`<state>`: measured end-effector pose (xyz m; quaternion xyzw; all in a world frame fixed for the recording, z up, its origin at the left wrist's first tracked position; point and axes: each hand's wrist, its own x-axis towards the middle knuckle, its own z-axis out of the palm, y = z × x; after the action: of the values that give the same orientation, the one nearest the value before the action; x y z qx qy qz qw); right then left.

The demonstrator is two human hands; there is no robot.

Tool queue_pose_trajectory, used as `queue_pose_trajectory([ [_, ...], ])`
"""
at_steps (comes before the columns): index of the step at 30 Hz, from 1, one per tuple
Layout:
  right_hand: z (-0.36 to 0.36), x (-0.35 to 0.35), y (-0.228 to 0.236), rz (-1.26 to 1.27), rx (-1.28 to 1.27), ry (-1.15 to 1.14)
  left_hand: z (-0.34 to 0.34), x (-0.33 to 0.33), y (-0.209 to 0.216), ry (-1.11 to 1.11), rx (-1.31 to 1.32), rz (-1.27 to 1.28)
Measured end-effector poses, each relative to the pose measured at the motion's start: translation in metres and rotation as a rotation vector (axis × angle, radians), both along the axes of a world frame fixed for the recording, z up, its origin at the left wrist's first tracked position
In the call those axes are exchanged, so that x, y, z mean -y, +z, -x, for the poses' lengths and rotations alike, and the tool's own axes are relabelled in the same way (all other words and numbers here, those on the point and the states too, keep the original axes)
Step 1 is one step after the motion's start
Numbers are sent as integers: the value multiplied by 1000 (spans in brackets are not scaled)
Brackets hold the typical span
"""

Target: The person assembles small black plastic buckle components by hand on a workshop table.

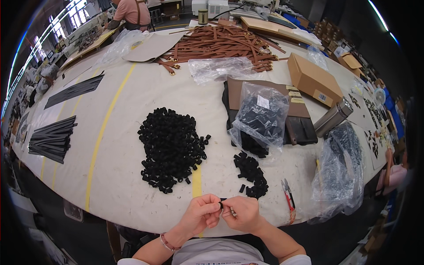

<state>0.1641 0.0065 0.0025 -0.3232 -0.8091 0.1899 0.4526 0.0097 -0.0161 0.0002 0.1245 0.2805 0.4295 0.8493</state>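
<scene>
Black piece, white label beyond

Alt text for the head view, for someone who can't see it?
Left hand and right hand hold a small black piece between them at a pale worktable's near edge. Beyond lie a large heap and a smaller heap of black pieces; red-handled snips lie to the right, brown buckled straps at the far side.

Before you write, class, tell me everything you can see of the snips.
The snips have grey, metal-looking blades, slightly apart, and red handles with reddish cord at the near end. They lie untouched on the table, right of the right hand, tips pointing toward the far side.
</scene>
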Motion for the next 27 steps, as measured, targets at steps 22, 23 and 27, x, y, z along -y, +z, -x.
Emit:
queue_pose_trajectory([
  [22,-13,-17,4,1593,-547,409,0,5,8,33,-810,-642],
  [23,-13,-17,2,1594,-550,407,0,5,10,50,-855,-665],
  [27,-14,-17,-2,1615,-567,507,1,4,11,48,-896,-653],
])
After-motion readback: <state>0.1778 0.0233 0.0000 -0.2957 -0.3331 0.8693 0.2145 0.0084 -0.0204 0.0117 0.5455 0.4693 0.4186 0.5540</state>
